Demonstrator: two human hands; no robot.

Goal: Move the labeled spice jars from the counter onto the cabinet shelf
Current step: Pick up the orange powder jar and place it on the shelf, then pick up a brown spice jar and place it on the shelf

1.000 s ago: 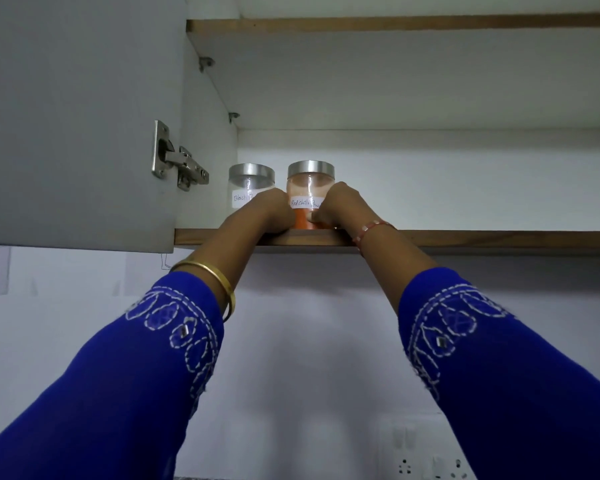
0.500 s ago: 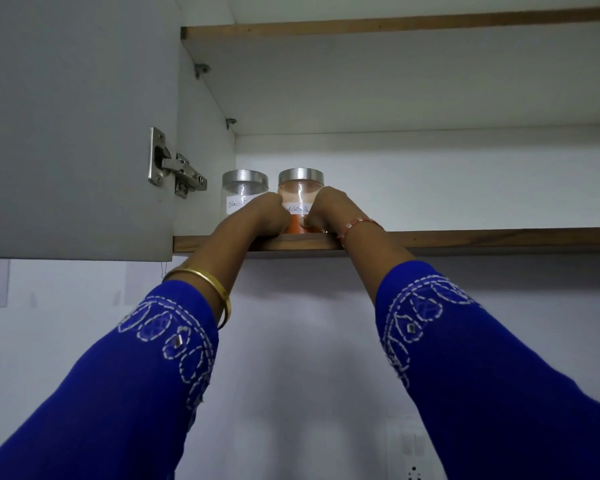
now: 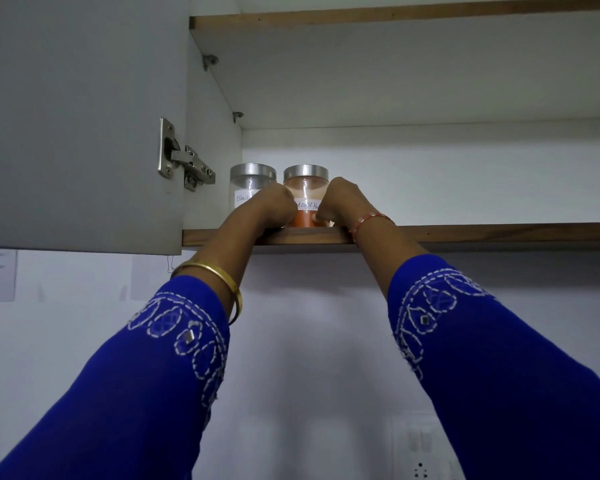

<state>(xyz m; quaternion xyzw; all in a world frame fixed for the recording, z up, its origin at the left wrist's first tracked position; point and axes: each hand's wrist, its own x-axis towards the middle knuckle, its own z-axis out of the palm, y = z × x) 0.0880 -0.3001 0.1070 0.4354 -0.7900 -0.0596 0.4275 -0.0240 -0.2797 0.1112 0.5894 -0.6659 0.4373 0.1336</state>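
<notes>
Both hands close round the chilli jar from either side: left hand and right hand curled on its lower half, the jar standing on the shelf just behind the front edge. Let go too soon, so near the lip, and it could tip off. Nudged leftward, it might knock the pepper jar just beyond the left hand. Further left, the open door and hinge hem in that side.
</notes>
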